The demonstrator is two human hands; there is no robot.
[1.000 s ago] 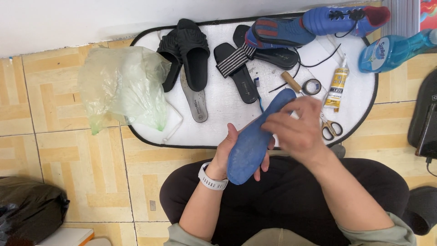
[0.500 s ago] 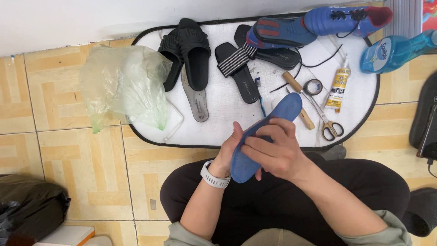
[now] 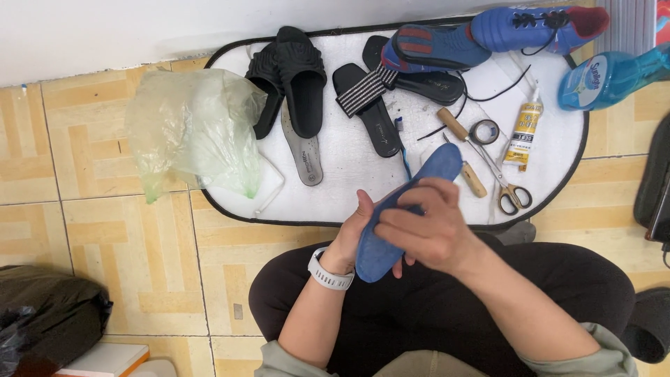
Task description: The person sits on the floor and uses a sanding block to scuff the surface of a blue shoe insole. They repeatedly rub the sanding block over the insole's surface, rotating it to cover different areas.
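Note:
A blue shoe insole (image 3: 391,230) is held over my lap, tilted with its toe end pointing up and to the right. My left hand (image 3: 354,234), with a white watch on the wrist, grips it from underneath at its left edge. Across its top face lies my right hand (image 3: 426,227), fingers pressed flat on it. Both hands hover at the near edge of the white oval work mat (image 3: 349,188).
On the mat lie black sandals (image 3: 293,77), a grey insole (image 3: 303,150), a blue sports shoe (image 3: 537,28), a wooden-handled tool (image 3: 460,150), scissors (image 3: 506,185), a glue tube (image 3: 520,132). A crumpled plastic bag (image 3: 195,129) at left, a blue bottle (image 3: 607,77) at right.
My right hand slid down and left along the insole, from near its toe end to its middle. The insole tipped a little further toward the right.

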